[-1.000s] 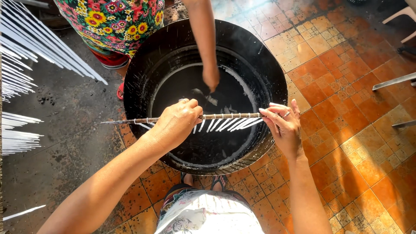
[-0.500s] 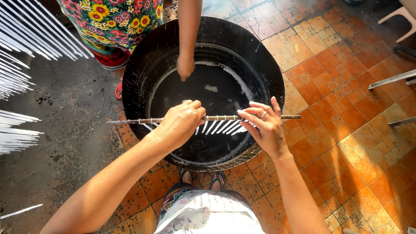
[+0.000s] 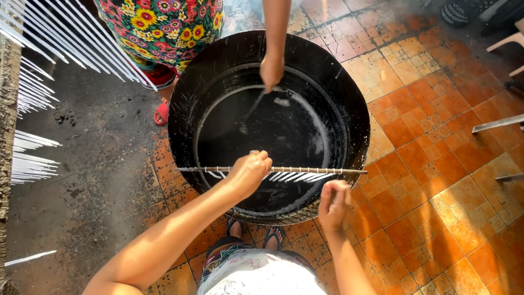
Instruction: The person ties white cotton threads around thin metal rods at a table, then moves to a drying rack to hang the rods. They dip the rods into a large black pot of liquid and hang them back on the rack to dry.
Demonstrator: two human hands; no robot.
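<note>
While over vat [image 3: 349, 87], hands [image 3: 248, 172] on rod [image 3: 305, 170].

I hold a thin rod [image 3: 273, 170] level across the near side of the vat [image 3: 349, 98], its ends reaching toward the left and right rims. A row of slim white sticks [image 3: 295, 176] hangs from it, slanting toward the dark liquid. The vat is round, black and wide, standing on the tiled floor.
</note>
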